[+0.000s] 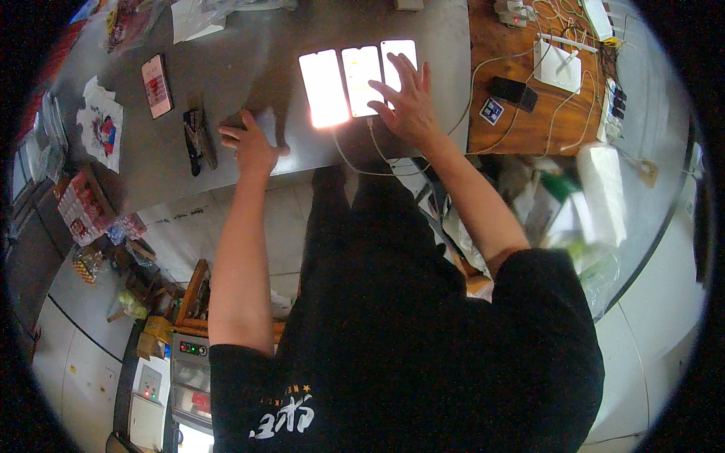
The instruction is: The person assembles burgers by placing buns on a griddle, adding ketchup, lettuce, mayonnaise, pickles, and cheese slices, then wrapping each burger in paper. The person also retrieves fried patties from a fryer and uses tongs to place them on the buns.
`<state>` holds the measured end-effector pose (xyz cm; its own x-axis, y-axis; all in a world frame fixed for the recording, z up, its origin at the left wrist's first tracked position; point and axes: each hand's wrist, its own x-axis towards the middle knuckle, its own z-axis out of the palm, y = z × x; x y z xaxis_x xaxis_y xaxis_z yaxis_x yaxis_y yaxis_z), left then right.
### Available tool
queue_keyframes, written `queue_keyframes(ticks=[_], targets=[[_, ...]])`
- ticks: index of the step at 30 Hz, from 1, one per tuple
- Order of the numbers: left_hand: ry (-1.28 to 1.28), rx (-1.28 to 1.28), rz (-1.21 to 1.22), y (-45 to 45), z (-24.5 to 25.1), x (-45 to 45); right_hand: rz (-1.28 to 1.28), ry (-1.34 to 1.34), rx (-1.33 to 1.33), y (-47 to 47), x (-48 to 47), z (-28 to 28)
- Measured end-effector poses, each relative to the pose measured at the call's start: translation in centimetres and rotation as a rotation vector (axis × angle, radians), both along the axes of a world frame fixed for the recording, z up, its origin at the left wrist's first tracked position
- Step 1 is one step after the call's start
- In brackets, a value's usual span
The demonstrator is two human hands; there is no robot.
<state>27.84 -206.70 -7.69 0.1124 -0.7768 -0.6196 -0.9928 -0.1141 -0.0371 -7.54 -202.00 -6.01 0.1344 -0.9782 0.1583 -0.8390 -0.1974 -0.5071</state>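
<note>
Three smartphones with bright white screens lie side by side on the grey table (283,34): a left one (324,89), a middle one (362,73) and a right one (403,48). My right hand (410,107) is spread over the middle and right phones and holds nothing; whether a fingertip touches a screen I cannot tell. A white cable (371,127) runs from the middle phone's lower end. My left hand (252,144), fingers apart and empty, is near the table's front edge. Left of it lie a dark stapler-like tool (195,141) and a fourth phone (157,86) with a lit screen.
On the wooden surface at the right are a white router (558,67), a black box (512,93), a small blue-and-white card (491,111), tangled cables and a power strip (610,110). A printed white paper or bag (102,127) lies at the left. Plastic bags fill the upper left.
</note>
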Motion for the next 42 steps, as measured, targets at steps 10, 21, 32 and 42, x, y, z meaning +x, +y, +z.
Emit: queue_keyframes(ticks=[10,21,32,42], targets=[[0.017,-0.008,0.008,-0.1,0.7,-0.4,0.028,0.035,0.028,0.1,0.1,0.4],[0.013,0.009,0.027,-0.4,1.1,-0.7,0.004,-0.015,0.014,0.3,0.3,0.0],[-0.003,0.011,0.010,-0.4,1.5,-0.9,-0.037,0.111,0.062,-0.6,-0.4,0.0],[0.017,0.057,0.028,-1.1,2.3,-1.2,-0.051,0.156,0.213,7.8,3.4,2.9]])
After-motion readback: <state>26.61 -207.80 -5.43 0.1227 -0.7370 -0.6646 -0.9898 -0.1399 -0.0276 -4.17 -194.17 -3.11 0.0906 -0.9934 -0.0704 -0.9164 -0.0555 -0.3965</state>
